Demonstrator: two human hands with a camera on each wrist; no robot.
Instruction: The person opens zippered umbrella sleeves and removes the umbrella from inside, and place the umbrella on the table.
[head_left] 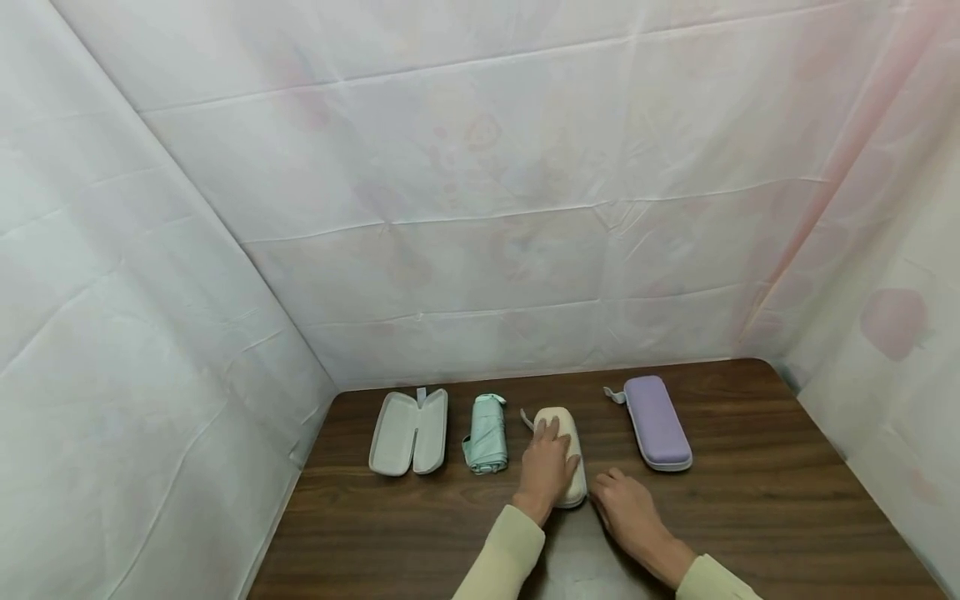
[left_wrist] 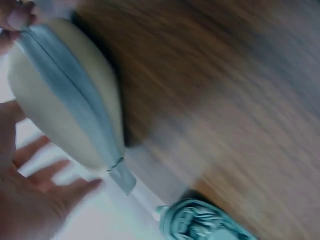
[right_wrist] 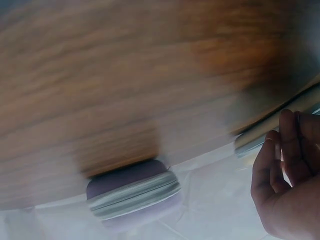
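Note:
A closed cream zip case (head_left: 572,446) with a grey zipper band lies on the table, its fabric tab at the far end. My left hand (head_left: 547,469) rests on its lid with fingers spread; the left wrist view shows this hand (left_wrist: 35,200) beside the case (left_wrist: 75,90). My right hand (head_left: 626,508) is at the case's near right corner. In the left wrist view its fingertips (left_wrist: 19,19) meet at the zipper's end and pinch there, the pull itself being hidden. The right wrist view shows the right hand (right_wrist: 295,175) with curled fingers.
An open pale grey case (head_left: 393,433) and a folded mint-green umbrella (head_left: 487,433) lie to the left. A closed purple case (head_left: 658,421) lies to the right. The wooden table (head_left: 750,500) is bordered by white hanging sheets (head_left: 480,250).

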